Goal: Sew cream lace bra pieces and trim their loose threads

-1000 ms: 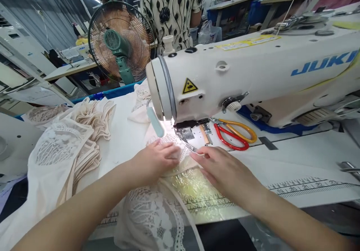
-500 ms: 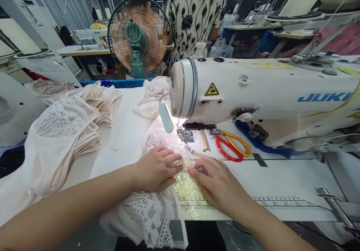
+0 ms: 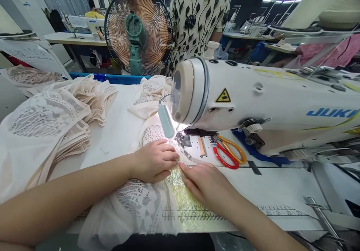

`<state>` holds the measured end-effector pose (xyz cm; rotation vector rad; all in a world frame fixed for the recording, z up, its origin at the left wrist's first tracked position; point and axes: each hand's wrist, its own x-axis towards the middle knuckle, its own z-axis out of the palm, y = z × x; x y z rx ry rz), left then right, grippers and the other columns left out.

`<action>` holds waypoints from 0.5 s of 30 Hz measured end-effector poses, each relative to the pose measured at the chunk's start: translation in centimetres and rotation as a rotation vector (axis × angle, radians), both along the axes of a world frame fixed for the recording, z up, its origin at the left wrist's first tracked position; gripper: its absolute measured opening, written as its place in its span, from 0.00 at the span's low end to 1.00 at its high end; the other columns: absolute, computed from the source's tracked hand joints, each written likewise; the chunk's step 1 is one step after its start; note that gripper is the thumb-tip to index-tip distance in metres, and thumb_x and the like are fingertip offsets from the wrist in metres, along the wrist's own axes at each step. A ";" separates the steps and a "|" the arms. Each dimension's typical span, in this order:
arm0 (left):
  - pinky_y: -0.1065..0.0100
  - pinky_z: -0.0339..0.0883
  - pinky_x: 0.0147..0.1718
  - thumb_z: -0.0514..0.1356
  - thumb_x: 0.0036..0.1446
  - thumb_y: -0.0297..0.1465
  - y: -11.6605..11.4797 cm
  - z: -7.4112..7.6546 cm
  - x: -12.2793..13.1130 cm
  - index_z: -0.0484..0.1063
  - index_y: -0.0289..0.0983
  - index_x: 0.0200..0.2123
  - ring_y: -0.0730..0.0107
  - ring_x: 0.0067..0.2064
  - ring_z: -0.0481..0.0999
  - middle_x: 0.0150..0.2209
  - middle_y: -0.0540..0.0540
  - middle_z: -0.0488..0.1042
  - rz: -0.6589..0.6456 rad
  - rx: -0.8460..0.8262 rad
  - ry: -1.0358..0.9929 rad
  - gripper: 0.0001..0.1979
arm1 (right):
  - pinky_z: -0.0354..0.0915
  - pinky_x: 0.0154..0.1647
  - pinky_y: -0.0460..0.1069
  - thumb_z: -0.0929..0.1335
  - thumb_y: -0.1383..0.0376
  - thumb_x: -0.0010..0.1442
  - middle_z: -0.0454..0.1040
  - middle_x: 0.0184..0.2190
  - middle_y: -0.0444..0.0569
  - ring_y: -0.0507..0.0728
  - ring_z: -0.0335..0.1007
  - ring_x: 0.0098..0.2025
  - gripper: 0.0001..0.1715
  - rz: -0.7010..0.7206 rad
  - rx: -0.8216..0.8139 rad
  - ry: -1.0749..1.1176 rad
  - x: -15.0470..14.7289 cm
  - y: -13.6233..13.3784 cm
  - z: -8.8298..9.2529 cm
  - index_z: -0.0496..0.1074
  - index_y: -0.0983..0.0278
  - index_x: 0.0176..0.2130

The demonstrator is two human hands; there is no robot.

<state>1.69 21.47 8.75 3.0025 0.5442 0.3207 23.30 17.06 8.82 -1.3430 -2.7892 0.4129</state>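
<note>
A pale pink lace bra piece [image 3: 153, 133] runs under the presser foot of the white sewing machine [image 3: 225, 93], and its lower lace part [image 3: 137, 202] spreads toward the table's front edge. My left hand [image 3: 154, 161] lies flat on the fabric just in front of the foot, its fingers stretched and close together. At the fabric's right edge, the fingers of my right hand [image 3: 208, 187] are closed on the cloth, beside the left fingertips. Beneath the hands shows a shiny yellowish strip [image 3: 182, 200] on the table. The needle is hidden in the lamp's glare.
Red-and-orange-handled scissors [image 3: 229, 153] lie right of the foot. A small lamp [image 3: 166, 121] hangs left of it. Stacked lace pieces [image 3: 56, 116] lie at the left, more lace pieces [image 3: 153, 91] behind. A green fan [image 3: 137, 29] and a person in a patterned top [image 3: 197, 22] are beyond.
Both hands have shifted slightly forward toward the foot, the right fingers stretching further along the edge. The lower lace part lies flatter and farther left. The camera view has also shifted.
</note>
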 end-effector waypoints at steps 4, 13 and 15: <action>0.56 0.57 0.52 0.52 0.56 0.30 0.6 -0.2 0.2 0.70 0.35 0.44 0.59 0.50 0.68 0.47 0.45 0.73 0.002 -0.006 -0.040 0.13 | 0.56 0.29 0.50 0.59 0.67 0.61 0.76 0.27 0.49 0.59 0.70 0.31 0.22 -0.046 -0.042 -0.050 -0.9 0.5 0.6 0.66 0.67 0.53; 0.58 0.63 0.45 0.49 0.59 0.28 2.3 -0.1 -0.2 0.71 0.34 0.45 0.60 0.47 0.69 0.48 0.44 0.73 0.030 0.034 -0.041 0.15 | 0.54 0.25 0.51 0.58 0.63 0.61 0.76 0.24 0.50 0.62 0.70 0.30 0.29 -0.139 -0.030 -0.128 -2.4 1.0 0.4 0.59 0.72 0.59; 0.58 0.62 0.46 0.48 0.60 0.28 2.6 -0.1 -0.3 0.71 0.34 0.45 0.59 0.47 0.69 0.48 0.42 0.73 0.045 0.049 -0.045 0.15 | 0.56 0.26 0.52 0.58 0.62 0.61 0.76 0.24 0.50 0.63 0.71 0.32 0.30 -0.145 -0.011 -0.128 -2.4 0.9 0.0 0.58 0.73 0.59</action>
